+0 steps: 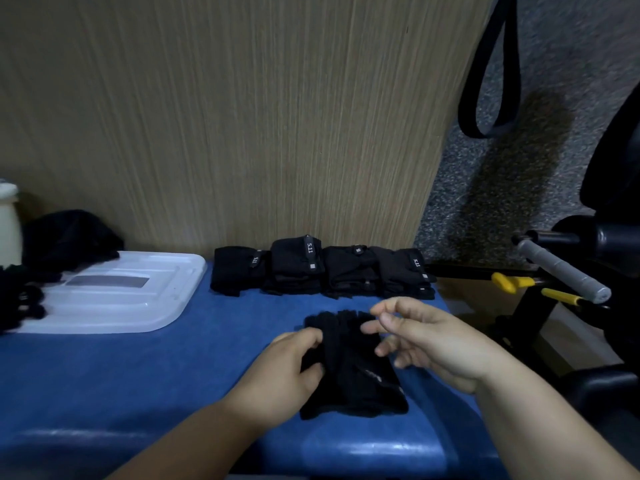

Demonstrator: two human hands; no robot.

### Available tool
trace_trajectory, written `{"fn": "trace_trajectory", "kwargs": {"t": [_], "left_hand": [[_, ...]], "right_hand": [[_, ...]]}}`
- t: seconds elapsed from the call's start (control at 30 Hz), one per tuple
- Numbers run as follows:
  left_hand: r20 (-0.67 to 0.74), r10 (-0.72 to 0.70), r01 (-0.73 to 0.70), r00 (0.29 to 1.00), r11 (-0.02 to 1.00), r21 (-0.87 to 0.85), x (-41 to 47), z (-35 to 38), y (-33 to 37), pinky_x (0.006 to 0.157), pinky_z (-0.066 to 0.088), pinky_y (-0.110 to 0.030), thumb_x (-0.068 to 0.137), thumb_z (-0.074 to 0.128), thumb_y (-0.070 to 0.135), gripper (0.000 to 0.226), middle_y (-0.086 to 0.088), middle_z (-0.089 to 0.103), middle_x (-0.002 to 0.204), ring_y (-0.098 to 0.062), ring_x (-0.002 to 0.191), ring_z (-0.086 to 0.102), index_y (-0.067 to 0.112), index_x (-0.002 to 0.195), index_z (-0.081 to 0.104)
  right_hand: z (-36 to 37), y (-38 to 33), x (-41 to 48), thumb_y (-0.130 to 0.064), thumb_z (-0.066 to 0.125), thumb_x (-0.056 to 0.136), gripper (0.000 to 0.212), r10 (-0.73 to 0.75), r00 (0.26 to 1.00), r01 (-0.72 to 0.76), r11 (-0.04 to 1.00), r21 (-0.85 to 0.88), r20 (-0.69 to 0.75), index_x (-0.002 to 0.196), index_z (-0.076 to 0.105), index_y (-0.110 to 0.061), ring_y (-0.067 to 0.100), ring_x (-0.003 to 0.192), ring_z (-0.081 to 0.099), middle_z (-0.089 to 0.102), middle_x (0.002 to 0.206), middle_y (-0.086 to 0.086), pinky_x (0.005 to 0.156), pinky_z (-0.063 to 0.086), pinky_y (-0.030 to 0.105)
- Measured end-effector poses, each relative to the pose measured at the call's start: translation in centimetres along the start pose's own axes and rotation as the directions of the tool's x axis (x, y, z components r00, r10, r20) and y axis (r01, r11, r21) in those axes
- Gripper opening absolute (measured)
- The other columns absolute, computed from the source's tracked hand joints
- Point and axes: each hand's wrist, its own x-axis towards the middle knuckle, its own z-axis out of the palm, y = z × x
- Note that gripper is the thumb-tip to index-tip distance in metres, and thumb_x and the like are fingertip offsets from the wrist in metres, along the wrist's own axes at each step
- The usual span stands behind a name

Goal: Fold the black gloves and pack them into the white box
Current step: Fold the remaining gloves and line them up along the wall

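A black glove (349, 368) lies on the blue padded surface (121, 375) in front of me, fingers pointing away. My left hand (287, 368) grips the glove's left edge with curled fingers and thumb. My right hand (426, 337) hovers just right of the glove with its fingers loosely spread, holding nothing. A row of several folded black gloves (322, 270) with small labels sits at the back against the wooden panel. A white plastic lid or box (138, 292) lies at the left.
More unfolded black gloves (24, 299) are piled on the white plastic's left end, with dark fabric (69, 237) and a pale jar (8, 226) behind. Black exercise equipment with a grey handle (561, 271) and yellow parts stands right, beyond the surface's edge.
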Motion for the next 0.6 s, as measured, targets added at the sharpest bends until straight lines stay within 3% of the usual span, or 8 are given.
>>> {"fn": "trace_trajectory", "kwargs": {"t": [0.1,0.2,0.27,0.33,0.4,0.5,0.6], "left_hand": [[-0.003,-0.091,0.091,0.996,0.993,-0.079,0.3,0.1,-0.6,0.096,0.042,-0.020,0.090,0.049,0.022,0.027,0.014,0.057,0.109,0.003,0.107,0.049,0.042,0.105,0.060],[-0.068,-0.131,0.121,0.989,0.983,-0.140,0.5,-0.2,-0.1,0.084,0.040,-0.020,0.093,0.044,0.028,0.023,0.013,0.057,0.089,-0.007,0.099,0.050,0.033,0.081,0.063],[-0.106,-0.155,0.139,0.982,0.980,-0.144,0.5,-0.5,0.6,0.080,0.036,-0.018,0.096,0.043,0.043,0.033,0.011,0.055,0.087,-0.006,0.097,0.050,0.027,0.074,0.063],[-0.124,-0.183,0.172,0.975,0.980,-0.095,0.6,-0.5,1.3,0.077,0.038,-0.019,0.090,0.045,0.057,0.039,0.011,0.055,0.087,-0.003,0.089,0.053,0.027,0.074,0.065],[-0.123,-0.221,0.218,0.968,0.975,-0.033,0.9,-0.3,1.8,0.066,0.038,-0.020,0.086,0.050,0.061,0.040,0.014,0.054,0.075,-0.001,0.073,0.053,0.027,0.066,0.058],[-0.113,-0.257,0.256,0.960,0.966,-0.025,1.3,0.4,2.2,0.052,0.034,-0.022,0.087,0.058,0.049,0.044,0.013,0.041,0.048,-0.004,0.048,0.039,0.022,0.056,0.040],[-0.117,-0.277,0.267,0.954,0.959,-0.097,1.6,0.4,2.2,0.054,0.040,-0.027,0.092,0.055,0.039,0.034,0.009,0.047,0.053,-0.009,0.050,0.045,0.019,0.066,0.044]], "right_hand": [[0.0,0.6,0.4,-0.012,0.056,0.094,0.002,0.002,0.988,-0.031,0.982,-0.188,-0.155,0.093,0.057,-0.011,0.012,0.064,0.056,0.066,0.087,0.006,0.052,0.044,0.021],[-0.4,1.8,0.8,-0.025,0.060,0.092,0.012,0.067,0.969,-0.174,0.868,-0.466,-0.237,0.092,0.058,-0.013,0.014,0.060,0.055,0.062,0.074,0.004,0.051,0.043,0.023],[-0.2,2.0,0.7,-0.034,0.063,0.089,0.020,0.100,0.960,-0.231,0.810,-0.539,-0.260,0.097,0.058,-0.017,0.009,0.047,0.052,0.061,0.067,0.002,0.046,0.041,0.020],[0.2,2.0,0.6,-0.037,0.065,0.087,0.024,0.114,0.958,-0.241,0.821,-0.518,-0.265,0.100,0.054,-0.020,0.004,0.037,0.047,0.059,0.064,0.001,0.042,0.037,0.018],[0.6,2.1,0.7,-0.037,0.070,0.083,0.031,0.122,0.959,-0.238,0.836,-0.494,-0.256,0.103,0.052,-0.023,0.005,0.039,0.048,0.060,0.070,0.001,0.041,0.037,0.018],[0.9,2.2,0.8,-0.032,0.075,0.079,0.036,0.102,0.959,-0.209,0.883,-0.419,-0.264,0.105,0.051,-0.025,0.009,0.046,0.049,0.064,0.079,0.003,0.043,0.036,0.020],[1.0,1.9,0.7,-0.022,0.070,0.084,0.029,0.017,0.973,-0.090,0.946,-0.311,-0.229,0.104,0.049,-0.027,0.014,0.050,0.049,0.059,0.068,0.001,0.048,0.037,0.024]]}}
